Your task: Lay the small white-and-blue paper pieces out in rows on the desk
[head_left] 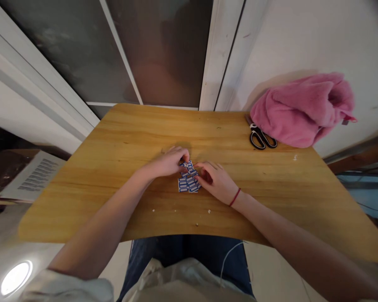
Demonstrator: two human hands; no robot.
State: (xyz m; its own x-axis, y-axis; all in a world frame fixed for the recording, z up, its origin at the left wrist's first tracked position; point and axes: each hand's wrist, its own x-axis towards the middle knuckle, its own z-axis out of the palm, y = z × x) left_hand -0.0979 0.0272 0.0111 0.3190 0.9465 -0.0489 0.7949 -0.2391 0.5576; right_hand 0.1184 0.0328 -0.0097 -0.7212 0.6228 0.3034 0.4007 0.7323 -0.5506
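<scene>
A small pile of blue-and-white paper labels [183, 184] lies overlapped near the middle of the wooden table [138, 134]. My left hand [173, 161] comes in from the left with its fingers curled and pinched on a label at the pile's upper end. To the right, my right hand [216, 180] rests with thumb and index finger apart, their tips at the pile's right edge. A thin red string circles the right wrist. Print on the labels is too small to read, and my fingers hide part of the pile.
Black-handled scissors [261, 139] lie at the back right, their blades partly under a pink plush cloth [299, 109]. White scraps [209, 211] dot the table near its front edge. A cardboard box [28, 176] stands left of the table, and a paned door [164, 54] is behind it.
</scene>
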